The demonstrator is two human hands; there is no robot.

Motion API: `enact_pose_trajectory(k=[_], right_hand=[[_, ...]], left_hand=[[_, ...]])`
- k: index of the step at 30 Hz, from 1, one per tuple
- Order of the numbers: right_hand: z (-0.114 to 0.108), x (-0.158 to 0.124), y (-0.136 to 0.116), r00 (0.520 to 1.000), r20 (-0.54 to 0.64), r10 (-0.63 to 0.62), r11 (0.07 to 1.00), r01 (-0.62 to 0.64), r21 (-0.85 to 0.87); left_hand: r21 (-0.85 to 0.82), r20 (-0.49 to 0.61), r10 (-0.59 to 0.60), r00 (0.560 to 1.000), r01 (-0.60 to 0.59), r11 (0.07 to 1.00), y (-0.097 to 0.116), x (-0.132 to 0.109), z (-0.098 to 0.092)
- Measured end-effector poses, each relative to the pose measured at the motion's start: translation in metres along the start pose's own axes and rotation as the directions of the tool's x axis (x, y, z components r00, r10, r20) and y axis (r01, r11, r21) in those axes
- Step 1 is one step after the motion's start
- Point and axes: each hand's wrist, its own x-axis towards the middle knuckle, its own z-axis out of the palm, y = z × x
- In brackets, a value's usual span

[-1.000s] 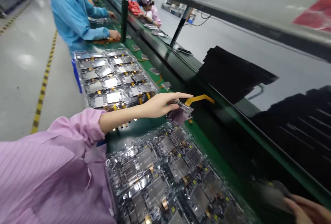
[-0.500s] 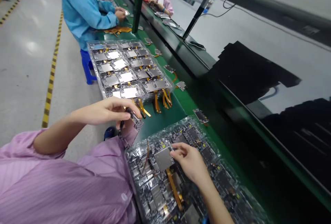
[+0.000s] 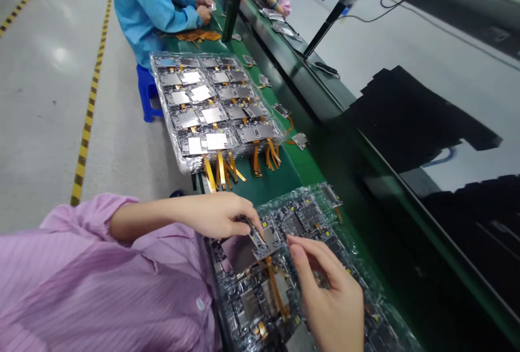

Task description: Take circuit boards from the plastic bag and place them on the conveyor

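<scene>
Both hands have closed in on each other since half a second ago: the left hand (image 3: 219, 214), which was holding a small circuit module up near the counter edge, has come down to the near tray, and the right hand (image 3: 331, 295) has slid back toward the person from the tray's middle. Now the left hand pinches the circuit module (image 3: 248, 245) by its upper edge between thumb and fingertips, tilting it over the near tray (image 3: 365, 287) of clear plastic, with its grey metal face turned up and an orange flex cable (image 3: 274, 289) trailing from it toward 6 o'clock. At 3 o'clock of the module, just beside it, the right hand sits with curled fingers, thumb and forefinger drawn near each other; whether it holds anything I cannot tell. The near tray lies on the green counter (image 3: 296, 165), packed with dark boards. At 12 o'clock of the hands, well apart, a far tray stack (image 3: 211, 111) carries rows of silver-faced modules, their orange tails hanging over its near edge. A few loose modules lie on the counter at 1 o'clock of that stack. Farther along at 12 o'clock, a co-worker in a blue coat (image 3: 150, 5) stands at the counter with both hands together over orange cables, beside a blue stool (image 3: 146, 89).
</scene>
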Motion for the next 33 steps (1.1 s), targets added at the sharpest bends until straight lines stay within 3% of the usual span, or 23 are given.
enact_pose_trajectory(k=[5, 9, 12, 15, 19, 23, 29, 33], right_hand=[[0.0, -0.004, -0.005, 0.998, 0.037, -0.052, 0.985, 0.057, -0.16], [0.012, -0.007, 0.022, 0.983, 0.091, 0.157, 0.982, -0.145, -0.124], [0.023, -0.007, 0.042, 0.892, 0.209, 0.401, 0.916, -0.396, -0.067], [0.036, -0.006, 0.049, 0.817, 0.256, 0.518, 0.85, -0.525, -0.044], [0.048, -0.008, 0.044, 0.843, 0.295, 0.449, 0.886, -0.463, -0.027], [0.047, -0.013, 0.038, 0.878, 0.318, 0.358, 0.933, -0.319, -0.17], [0.046, -0.029, 0.03, 0.921, 0.239, 0.307, 0.898, -0.197, -0.394], [0.038, -0.026, 0.022, 0.944, 0.123, 0.306, 0.866, -0.222, -0.447]], left_hand=[[0.045, -0.048, -0.016, 0.999, 0.018, 0.999, 0.005, 0.024, 0.021], [-0.134, -0.035, -0.13, 0.991, 0.124, 0.983, -0.004, 0.021, 0.028], [-0.181, -0.13, -0.146, 0.981, 0.121, 0.976, -0.016, 0.013, 0.024], [-0.093, -0.262, -0.192, 0.946, 0.174, 0.98, -0.031, 0.005, 0.018], [-0.001, -0.197, -0.24, 0.95, 0.245, 0.97, -0.049, -0.005, 0.022], [0.047, -0.147, -0.208, 0.967, 0.217, 0.975, -0.057, -0.012, 0.034], [0.057, -0.138, -0.171, 0.976, 0.18, 0.982, -0.061, -0.02, 0.042], [-0.007, -0.157, -0.172, 0.973, 0.173, 0.985, -0.062, -0.021, 0.044]])
